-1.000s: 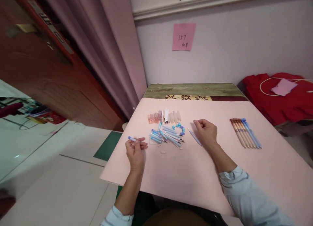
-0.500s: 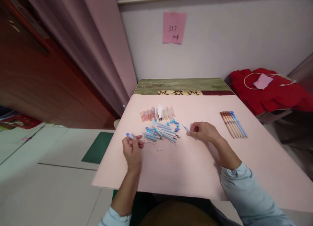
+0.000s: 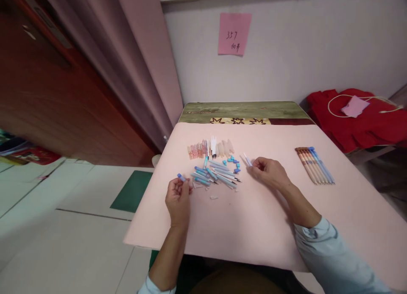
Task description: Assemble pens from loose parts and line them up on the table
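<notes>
a blue-ended pen piece [image 3: 181, 177] is pinched by the left grip [image 3: 178, 196], a pale barrel [image 3: 247, 160], contents indiscernible, by the right grip [image 3: 267, 170].

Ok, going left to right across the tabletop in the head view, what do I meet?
Left hand, pile of blue and white pen parts, right hand, row of brown-topped and blue-topped pens.

Pale wall [image 3: 286, 52] with a pink note [image 3: 234, 23] stuck on, kinda mauve curtain [image 3: 140, 52] by a brown door [image 3: 79, 107], light tile floor [image 3: 89, 247].
</notes>
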A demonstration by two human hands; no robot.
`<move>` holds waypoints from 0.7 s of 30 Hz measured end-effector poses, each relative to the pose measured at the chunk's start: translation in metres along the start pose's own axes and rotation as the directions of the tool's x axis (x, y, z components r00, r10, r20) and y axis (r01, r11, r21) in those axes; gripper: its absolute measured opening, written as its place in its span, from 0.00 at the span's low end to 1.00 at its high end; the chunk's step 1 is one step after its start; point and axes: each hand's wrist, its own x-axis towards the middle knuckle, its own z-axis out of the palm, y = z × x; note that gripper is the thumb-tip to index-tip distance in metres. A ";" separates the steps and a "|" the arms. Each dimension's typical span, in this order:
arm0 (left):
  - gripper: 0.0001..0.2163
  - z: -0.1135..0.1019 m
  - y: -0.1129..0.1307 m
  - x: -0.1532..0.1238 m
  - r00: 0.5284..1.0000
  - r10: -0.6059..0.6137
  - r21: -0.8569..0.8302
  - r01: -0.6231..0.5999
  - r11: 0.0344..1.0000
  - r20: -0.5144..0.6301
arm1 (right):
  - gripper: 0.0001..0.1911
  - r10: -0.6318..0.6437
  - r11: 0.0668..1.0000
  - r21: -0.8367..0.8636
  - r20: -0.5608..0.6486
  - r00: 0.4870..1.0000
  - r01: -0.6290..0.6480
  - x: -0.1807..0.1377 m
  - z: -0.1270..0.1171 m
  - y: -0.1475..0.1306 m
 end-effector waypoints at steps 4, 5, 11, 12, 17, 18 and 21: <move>0.12 0.000 0.001 -0.001 1.000 -0.013 0.004 0.013 1.000 -0.002 | 0.13 0.000 1.000 -0.025 -0.025 1.000 -0.001 -0.001 0.006 0.000; 0.13 0.000 0.002 -0.001 1.000 -0.020 -0.006 0.020 1.000 -0.001 | 0.13 0.001 0.999 -0.048 -0.030 1.000 -0.003 -0.001 0.007 0.001; 0.15 0.002 0.000 -0.002 0.998 -0.060 -0.046 0.060 0.997 0.010 | 0.17 -0.036 0.994 -0.101 -0.041 0.999 0.032 0.001 0.012 0.011; 0.15 0.001 -0.001 -0.003 0.998 -0.058 -0.033 0.059 0.998 0.018 | 0.19 -0.037 0.996 -0.089 -0.057 0.998 0.032 0.001 0.013 0.011; 0.13 -0.002 -0.001 -0.003 0.999 -0.048 0.012 0.048 0.999 0.016 | 0.19 0.013 1.000 -0.020 -0.173 0.985 -0.017 0.000 0.014 0.010; 0.13 -0.003 -0.001 -0.003 0.999 -0.042 0.019 0.041 0.999 0.010 | 0.18 0.016 1.000 -0.009 -0.194 0.981 -0.018 0.000 0.013 0.009; 0.13 -0.004 0.001 -0.003 1.000 -0.026 0.006 0.026 1.000 -0.006 | 0.17 0.029 1.000 0.012 -0.237 0.971 -0.027 0.001 0.011 0.005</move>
